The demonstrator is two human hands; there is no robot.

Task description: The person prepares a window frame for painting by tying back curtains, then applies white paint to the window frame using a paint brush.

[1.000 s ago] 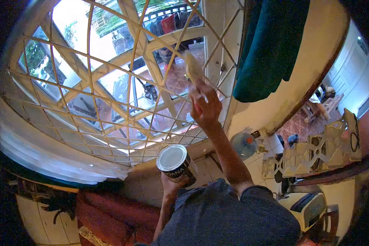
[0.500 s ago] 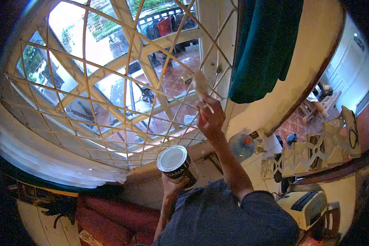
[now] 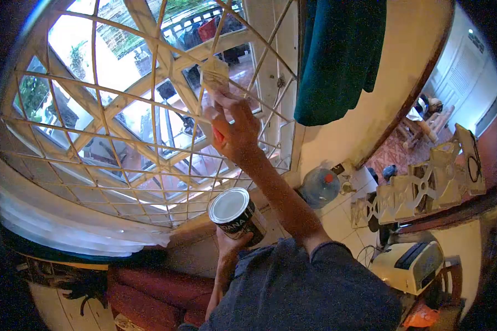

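Note:
My left hand [image 3: 232, 246] is wrapped round a dark paint can [image 3: 238, 220] with a white top, held upright in front of my chest. Raised ahead of me, my right hand [image 3: 236, 128] grips a paintbrush [image 3: 215, 76] by its handle, part of which shows red. The pale bristles point upward and lie at a bar of the white diagonal window grille [image 3: 154, 105]. Whether they touch the bar cannot be made out.
A green curtain [image 3: 339, 66] hangs right of the grille. A water bottle [image 3: 321, 187] stands on the floor beyond my right arm. Further right are a pale lattice rack [image 3: 419, 190] and a cream appliance [image 3: 408, 267]. A red sofa [image 3: 154, 292] is at lower left.
My right hand and the brush have moved left and up along the grille. The can stays in my left hand at nearly the same place. The view has shifted slightly.

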